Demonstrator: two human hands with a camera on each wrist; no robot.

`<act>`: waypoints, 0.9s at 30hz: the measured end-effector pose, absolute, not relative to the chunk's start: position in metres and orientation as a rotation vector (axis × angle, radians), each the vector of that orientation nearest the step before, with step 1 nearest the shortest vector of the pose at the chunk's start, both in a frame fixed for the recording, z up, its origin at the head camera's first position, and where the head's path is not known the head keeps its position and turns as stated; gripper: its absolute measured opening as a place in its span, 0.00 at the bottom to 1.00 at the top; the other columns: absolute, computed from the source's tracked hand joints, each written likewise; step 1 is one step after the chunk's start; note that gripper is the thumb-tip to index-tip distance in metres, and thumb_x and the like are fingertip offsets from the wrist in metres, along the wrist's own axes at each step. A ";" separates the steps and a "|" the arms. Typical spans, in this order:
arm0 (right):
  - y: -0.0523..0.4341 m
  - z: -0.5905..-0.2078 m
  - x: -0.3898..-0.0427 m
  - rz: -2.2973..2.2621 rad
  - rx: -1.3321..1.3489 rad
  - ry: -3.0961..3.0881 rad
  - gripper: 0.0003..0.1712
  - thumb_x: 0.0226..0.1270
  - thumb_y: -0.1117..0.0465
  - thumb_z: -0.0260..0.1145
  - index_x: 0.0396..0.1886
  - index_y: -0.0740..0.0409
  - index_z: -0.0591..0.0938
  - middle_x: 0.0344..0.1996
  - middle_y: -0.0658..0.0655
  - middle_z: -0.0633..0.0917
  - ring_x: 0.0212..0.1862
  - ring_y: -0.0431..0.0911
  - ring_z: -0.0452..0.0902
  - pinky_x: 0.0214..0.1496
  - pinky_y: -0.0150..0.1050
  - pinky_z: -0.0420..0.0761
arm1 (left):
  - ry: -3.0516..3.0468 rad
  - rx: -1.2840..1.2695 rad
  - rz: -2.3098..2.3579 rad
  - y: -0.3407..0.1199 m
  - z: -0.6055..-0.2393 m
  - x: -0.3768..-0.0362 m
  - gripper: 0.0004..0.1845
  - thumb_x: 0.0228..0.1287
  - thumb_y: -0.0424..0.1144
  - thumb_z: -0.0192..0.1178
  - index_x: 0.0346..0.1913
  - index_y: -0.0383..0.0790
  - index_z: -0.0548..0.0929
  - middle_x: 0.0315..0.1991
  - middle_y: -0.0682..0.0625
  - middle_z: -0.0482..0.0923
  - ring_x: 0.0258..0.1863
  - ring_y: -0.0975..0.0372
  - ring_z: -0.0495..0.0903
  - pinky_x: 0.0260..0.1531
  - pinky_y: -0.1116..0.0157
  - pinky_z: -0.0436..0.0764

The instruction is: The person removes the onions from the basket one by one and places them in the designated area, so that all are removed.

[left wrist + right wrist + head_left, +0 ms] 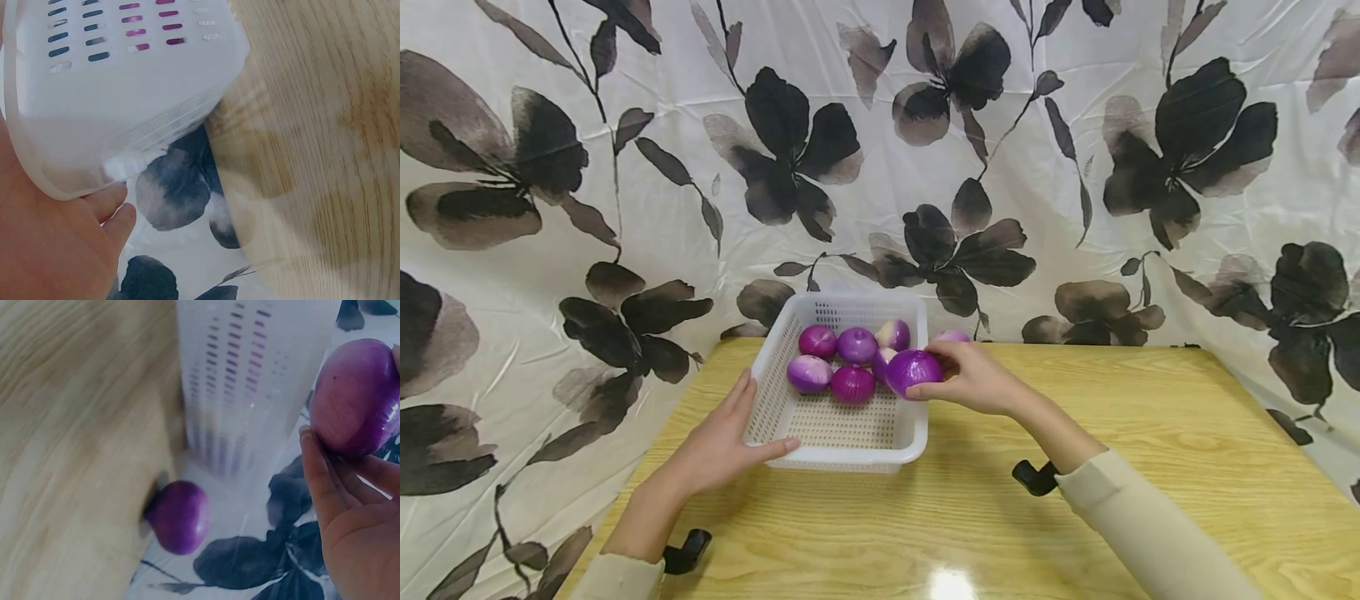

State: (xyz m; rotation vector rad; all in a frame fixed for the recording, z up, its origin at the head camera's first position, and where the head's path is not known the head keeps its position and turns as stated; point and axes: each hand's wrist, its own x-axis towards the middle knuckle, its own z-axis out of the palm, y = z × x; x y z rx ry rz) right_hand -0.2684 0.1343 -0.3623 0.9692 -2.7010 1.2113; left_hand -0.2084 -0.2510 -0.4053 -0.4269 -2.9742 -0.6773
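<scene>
A white plastic basket [857, 455] with slotted walls holds several red onions [853, 385] toward its back half. My left hand [718, 442] holds the basket's near left corner, thumb on the front rim and fingers along the left side. In the left wrist view its fingertips [122, 219] show at the rim. Over the basket's right rim, my right hand [973, 377] grips a shiny purple onion [913, 372] between thumb and fingers; the right wrist view shows this onion [356, 397] raised beside the basket wall.
Another red onion [181, 517] lies on the wood-grain table [1112, 433] beyond the basket's right side, partly hidden by my right hand in the head view. A white cloth [865, 183] with dark flowers hangs behind the table and along its left side.
</scene>
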 end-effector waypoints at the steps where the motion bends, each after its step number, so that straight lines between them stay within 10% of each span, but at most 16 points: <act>1: 0.137 -0.364 -0.269 1.214 0.961 -2.702 0.27 0.55 0.45 0.82 0.49 0.53 0.84 0.41 0.51 0.82 0.42 0.43 0.82 0.47 0.41 0.86 | -2.976 -0.428 -0.677 -0.251 -0.405 -0.208 0.70 0.56 0.76 0.63 0.80 0.27 0.40 0.82 0.34 0.31 0.77 0.33 0.48 0.72 0.36 0.57; 27: 0.194 -0.384 -0.294 1.045 0.690 -2.799 0.40 0.60 0.45 0.78 0.63 0.68 0.79 0.45 0.61 0.88 0.45 0.50 0.86 0.48 0.47 0.87 | -2.986 -0.412 -0.683 -0.252 -0.405 -0.208 0.70 0.57 0.76 0.62 0.80 0.27 0.41 0.82 0.33 0.33 0.77 0.33 0.49 0.71 0.35 0.58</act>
